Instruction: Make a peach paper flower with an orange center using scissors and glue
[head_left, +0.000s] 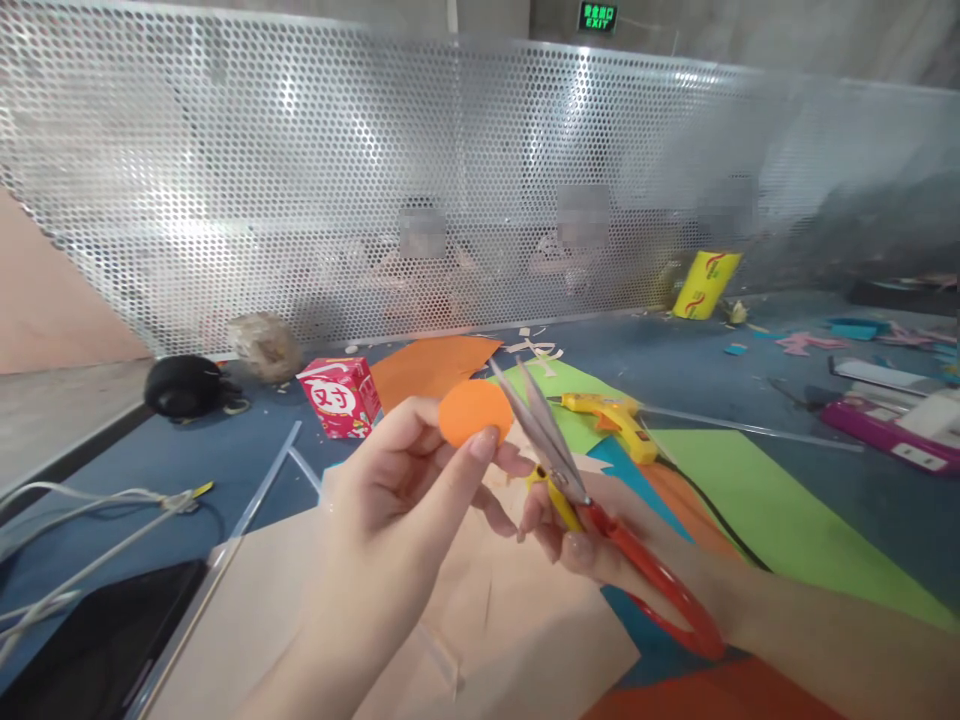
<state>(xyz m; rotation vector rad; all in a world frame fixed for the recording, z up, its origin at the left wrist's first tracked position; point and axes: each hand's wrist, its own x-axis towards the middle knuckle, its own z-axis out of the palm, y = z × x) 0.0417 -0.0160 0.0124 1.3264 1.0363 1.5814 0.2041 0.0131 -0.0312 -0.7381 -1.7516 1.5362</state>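
Pinching orange disc (474, 411) edge, left hand (397, 490) beside scissors (592, 500).

Bright, even light falls from overhead and throws white glare in patches across the perforated metal screen (480, 180). Shadows on the bench (862, 500) are soft and faint. The wide lens bends straight lines near the edges, and the right side is smeared with blur.

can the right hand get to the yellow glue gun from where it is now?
Probably yes, but not freely. The glue gun lies in the open on the green paper, just beyond the right hand, with nothing between. But that hand is holding the red-handled scissors, so it would need to set them down first.
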